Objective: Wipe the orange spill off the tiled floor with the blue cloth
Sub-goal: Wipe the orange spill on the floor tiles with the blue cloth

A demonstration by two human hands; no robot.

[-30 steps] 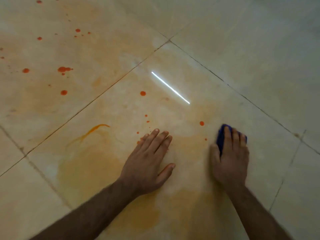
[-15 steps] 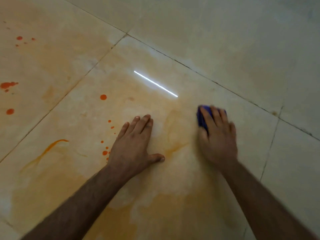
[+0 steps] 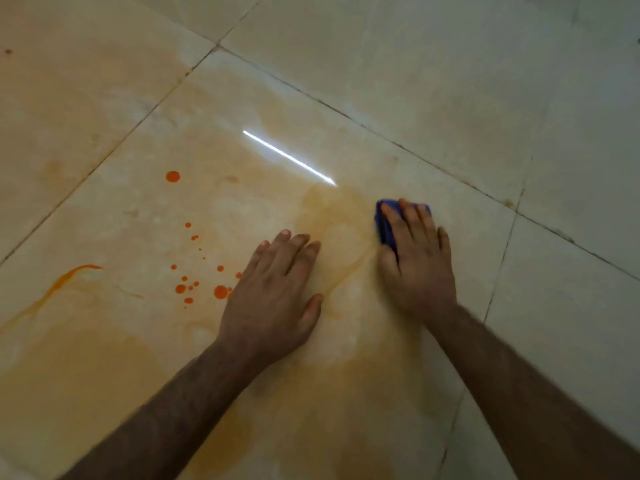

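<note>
The right hand [image 3: 417, 268] presses the blue cloth [image 3: 385, 225] flat on the tiled floor [image 3: 450, 98], fingers straight. The left hand [image 3: 273, 306] rests open beside orange drops [image 3: 220, 292] and smears.

The tiled floor [image 3: 450, 81] lies flat and open on every side of the two hands, with nothing standing on it. The right hand [image 3: 415, 265] presses the blue cloth [image 3: 384, 226] flat, and beyond its fingers and out to its right the tiles run bare to the frame edge. To its left the only thing in the way is the left hand [image 3: 273, 306], planted palm down with a narrow strip of smeared floor between the two. Past that hand, the orange drops [image 3: 194, 285] and the orange streak [image 3: 69, 275] lie flat on open floor.
</note>
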